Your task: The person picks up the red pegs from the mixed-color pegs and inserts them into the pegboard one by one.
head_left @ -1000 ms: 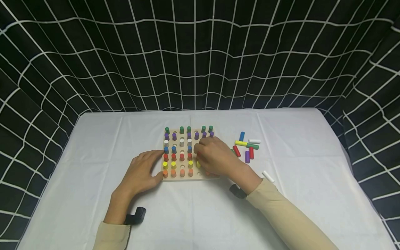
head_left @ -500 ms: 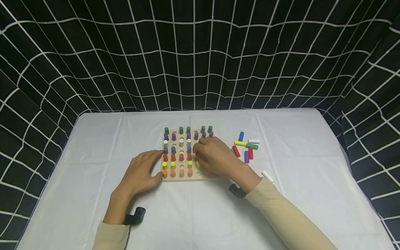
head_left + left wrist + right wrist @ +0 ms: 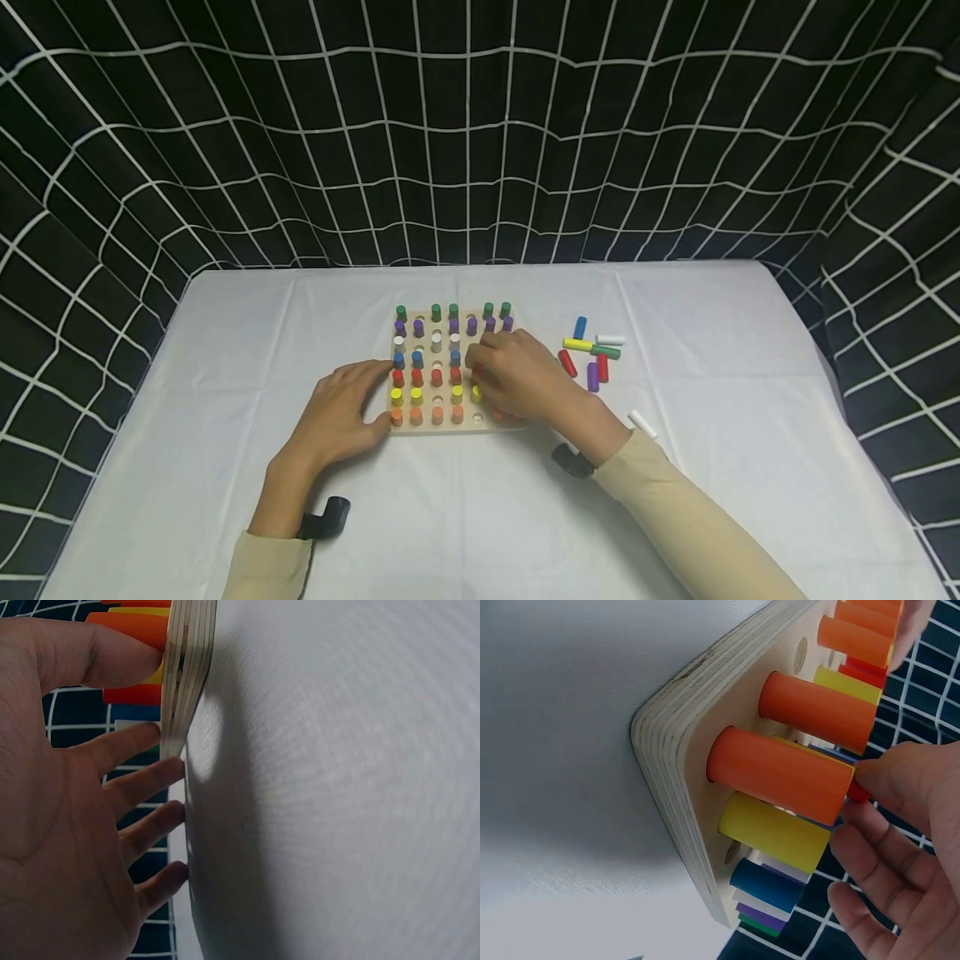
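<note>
A wooden pegboard lies on the table with upright coloured pegs in rows: green, purple, white, blue, red, yellow and orange. Several holes have no peg. My left hand rests at the board's left side, its thumb and index finger touching the edge, the other fingers spread in the left wrist view. Over the board's right half, my right hand pinches a red peg between thumb and finger, behind the front orange pegs. This hand hides several pegs and holes from the head view.
Right of the board lie loose pegs: blue, yellow, green, white, purple and two red ones. Another white peg lies near the right sleeve. A black gridded curtain stands behind the white-covered table.
Both hands stay nearly in place. My right hand shifts very slightly, and the edge of a loose green peg beside it is now hidden.
</note>
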`<state>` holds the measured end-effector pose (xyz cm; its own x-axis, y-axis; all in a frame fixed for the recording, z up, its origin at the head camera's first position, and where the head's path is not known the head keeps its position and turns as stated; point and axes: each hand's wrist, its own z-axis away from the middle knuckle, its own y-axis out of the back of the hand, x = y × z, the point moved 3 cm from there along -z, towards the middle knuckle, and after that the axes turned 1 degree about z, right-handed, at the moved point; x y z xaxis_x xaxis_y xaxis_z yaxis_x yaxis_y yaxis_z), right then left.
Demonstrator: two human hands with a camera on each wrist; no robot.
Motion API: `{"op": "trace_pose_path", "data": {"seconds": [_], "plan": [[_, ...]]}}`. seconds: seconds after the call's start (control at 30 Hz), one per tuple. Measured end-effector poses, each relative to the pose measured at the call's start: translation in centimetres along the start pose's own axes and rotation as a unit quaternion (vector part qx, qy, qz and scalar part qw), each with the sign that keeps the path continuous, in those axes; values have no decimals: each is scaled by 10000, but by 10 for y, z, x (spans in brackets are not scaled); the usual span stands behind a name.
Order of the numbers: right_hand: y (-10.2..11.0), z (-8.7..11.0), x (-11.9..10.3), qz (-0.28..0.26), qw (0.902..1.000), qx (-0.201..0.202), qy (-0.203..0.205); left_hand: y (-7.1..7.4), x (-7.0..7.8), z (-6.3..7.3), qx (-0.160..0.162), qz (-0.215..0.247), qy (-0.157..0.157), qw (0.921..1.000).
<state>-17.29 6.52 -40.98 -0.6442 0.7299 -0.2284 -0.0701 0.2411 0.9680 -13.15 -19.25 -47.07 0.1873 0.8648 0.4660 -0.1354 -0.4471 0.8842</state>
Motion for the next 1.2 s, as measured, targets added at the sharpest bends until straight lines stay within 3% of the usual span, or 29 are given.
{"op": "trace_pose_path", "data": {"seconds": [0.43, 0.67, 0.87, 1.2], "plan": [[-4, 1, 0, -76, 9999, 73, 21, 2, 1, 0, -13, -29, -27, 10000], [0, 9, 2, -127, 9991, 192, -359, 3, 2, -2, -18, -27, -103, 9999], [3, 20, 12, -177, 9979, 210, -593, 0, 0, -1, -10, -26, -84, 10000], [10, 50, 36, -102, 9947, 582, -836, 0, -1, -1, -50, -34, -11, 10000]]}}
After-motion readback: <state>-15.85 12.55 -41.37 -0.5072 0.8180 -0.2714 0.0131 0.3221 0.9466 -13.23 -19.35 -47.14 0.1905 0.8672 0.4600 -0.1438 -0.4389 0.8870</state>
